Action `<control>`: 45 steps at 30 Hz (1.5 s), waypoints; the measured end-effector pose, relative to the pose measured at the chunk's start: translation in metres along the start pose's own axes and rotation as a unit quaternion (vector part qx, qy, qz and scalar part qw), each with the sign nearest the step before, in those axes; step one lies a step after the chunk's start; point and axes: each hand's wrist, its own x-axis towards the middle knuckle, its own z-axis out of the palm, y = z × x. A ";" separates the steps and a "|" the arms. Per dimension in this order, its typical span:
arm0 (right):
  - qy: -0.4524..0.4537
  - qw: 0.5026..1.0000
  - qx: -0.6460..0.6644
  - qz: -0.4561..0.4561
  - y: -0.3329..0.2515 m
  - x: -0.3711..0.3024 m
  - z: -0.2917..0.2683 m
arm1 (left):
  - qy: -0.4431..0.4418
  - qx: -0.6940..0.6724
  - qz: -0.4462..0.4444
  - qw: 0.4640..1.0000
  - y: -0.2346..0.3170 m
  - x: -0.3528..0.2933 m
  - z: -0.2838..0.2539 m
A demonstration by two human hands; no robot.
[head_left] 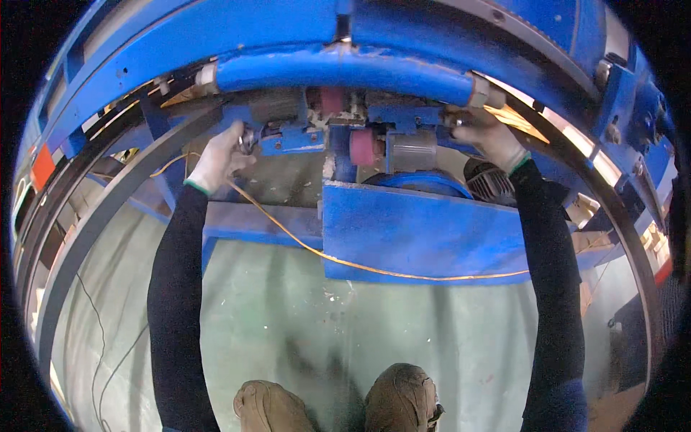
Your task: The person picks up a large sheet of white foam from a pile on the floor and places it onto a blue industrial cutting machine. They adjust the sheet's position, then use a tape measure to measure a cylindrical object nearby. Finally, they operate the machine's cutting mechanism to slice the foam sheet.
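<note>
My left hand (pixel 219 158), in a white glove, closes around a dark, shiny knob (pixel 247 140). The knob sits at the outer end of a small blue bracket (pixel 294 140) on the machine. Farther right, my right hand (pixel 491 140), gloved too, has its fingers curled on a shiny metal knob (pixel 459 123) beside another blue bracket (pixel 407 116); part of that grip is blurred. Between the hands sits a pink wheel (pixel 364 147) against a grey ribbed motor (pixel 412 153). A second pink wheel (pixel 332 99) shows partly behind it.
A thick blue tube (pixel 338 70) crosses above my hands. A blue panel (pixel 425 230) stands below the motor. One yellow cable (pixel 302 245) sags across the front. Dark curved rails (pixel 108 209) run down both sides, over a green floor (pixel 331 317).
</note>
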 end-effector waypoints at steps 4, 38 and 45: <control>0.026 0.987 0.151 0.049 -0.006 -0.008 -0.007 | -0.018 0.008 -0.130 0.991 0.022 0.011 0.004; 0.021 0.999 0.003 -0.027 0.002 -0.002 -0.009 | 0.020 -0.130 -0.089 0.987 0.004 0.014 -0.007; 0.046 0.997 0.053 0.014 -0.010 -0.006 -0.001 | 0.052 0.028 -0.120 0.991 0.022 0.003 0.009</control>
